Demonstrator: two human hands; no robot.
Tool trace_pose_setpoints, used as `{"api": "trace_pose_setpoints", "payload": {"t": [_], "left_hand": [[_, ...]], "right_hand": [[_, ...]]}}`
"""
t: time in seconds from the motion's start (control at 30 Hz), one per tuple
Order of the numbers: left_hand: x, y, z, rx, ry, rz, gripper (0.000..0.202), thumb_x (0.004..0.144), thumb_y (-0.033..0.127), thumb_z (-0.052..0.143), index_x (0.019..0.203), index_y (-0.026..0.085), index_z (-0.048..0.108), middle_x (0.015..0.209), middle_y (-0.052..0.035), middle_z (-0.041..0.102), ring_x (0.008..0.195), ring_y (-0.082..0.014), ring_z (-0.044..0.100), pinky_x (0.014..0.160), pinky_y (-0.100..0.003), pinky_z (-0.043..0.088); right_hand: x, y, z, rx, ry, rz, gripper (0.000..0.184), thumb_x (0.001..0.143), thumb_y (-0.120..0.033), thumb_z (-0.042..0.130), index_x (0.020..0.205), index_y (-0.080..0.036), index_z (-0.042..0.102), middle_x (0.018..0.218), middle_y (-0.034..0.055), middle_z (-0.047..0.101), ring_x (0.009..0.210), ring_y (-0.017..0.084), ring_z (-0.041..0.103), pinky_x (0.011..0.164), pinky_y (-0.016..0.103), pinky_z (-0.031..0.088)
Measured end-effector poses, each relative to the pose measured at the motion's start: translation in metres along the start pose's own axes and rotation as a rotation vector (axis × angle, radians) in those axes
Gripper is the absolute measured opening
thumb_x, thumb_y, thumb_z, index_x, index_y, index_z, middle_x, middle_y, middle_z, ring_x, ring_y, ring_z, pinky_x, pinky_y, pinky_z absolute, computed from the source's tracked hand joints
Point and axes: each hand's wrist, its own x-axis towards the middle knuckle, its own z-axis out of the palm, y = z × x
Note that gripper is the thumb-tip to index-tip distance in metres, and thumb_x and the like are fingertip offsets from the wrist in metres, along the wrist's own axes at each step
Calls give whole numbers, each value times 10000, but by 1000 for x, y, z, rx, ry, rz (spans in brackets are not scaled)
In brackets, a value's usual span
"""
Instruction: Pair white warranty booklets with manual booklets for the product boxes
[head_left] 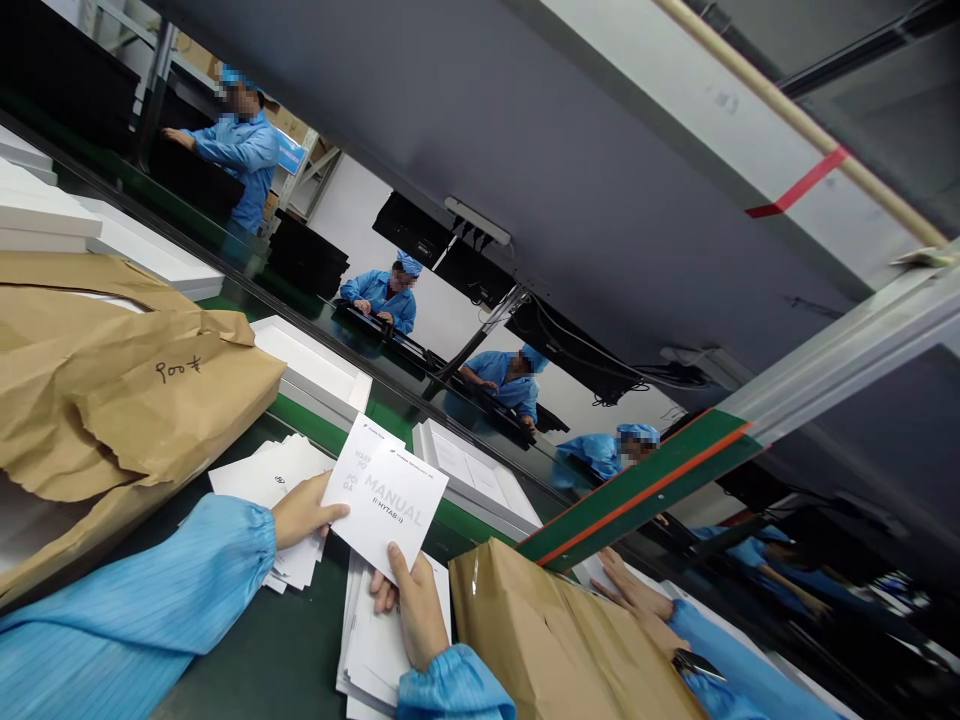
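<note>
My left hand (306,510) pinches the left side of a white warranty booklet (358,452), thumb on top. Partly covering that booklet is a white manual (401,510) printed "MANUAL (HYTAB)". My right hand (420,608) grips the manual by its lower edge, thumb in front and fingers curled behind. Beneath my left forearm lies a loose pile of white leaflets (262,470). Under my right hand stands a stack of white booklets (367,650). Both hands are closed on paper.
A torn brown paper package (142,400) lies on the left, and another brown package (540,630) stands right. Open white boxes (315,370) line the green conveyor behind. A green post (637,490) slants across the right. A co-worker's hand (634,590) is beyond the right package; several people work opposite.
</note>
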Motion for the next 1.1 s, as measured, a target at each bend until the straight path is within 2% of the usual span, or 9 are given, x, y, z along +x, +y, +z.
{"api": "trace_pose_setpoints", "payload": {"t": [0.27,0.73,1.1], "left_hand": [[1,-2,0,45,-6,-8,404,644,290,468,1013,133,421,710,-14,555,406,-77,428,433,-213,364],[4,-15,-2,105,-15,51,345,663,270,440,990,163,431,710,2,558,416,-82,447,458,-220,381],[5,-17,-2,99,-9,44,324,658,278,444,957,156,447,680,5,556,415,-86,449,456,-215,376]], "right_hand": [[1,3,-1,17,-1,7,432,701,-534,355,694,-120,477,444,3,523,305,81,443,317,186,283],[1,4,-1,20,10,9,433,693,-539,364,679,-120,474,442,6,533,297,77,446,308,175,271],[-1,0,0,7,20,16,445,699,-538,355,707,-111,482,434,7,532,294,73,443,310,173,262]]}}
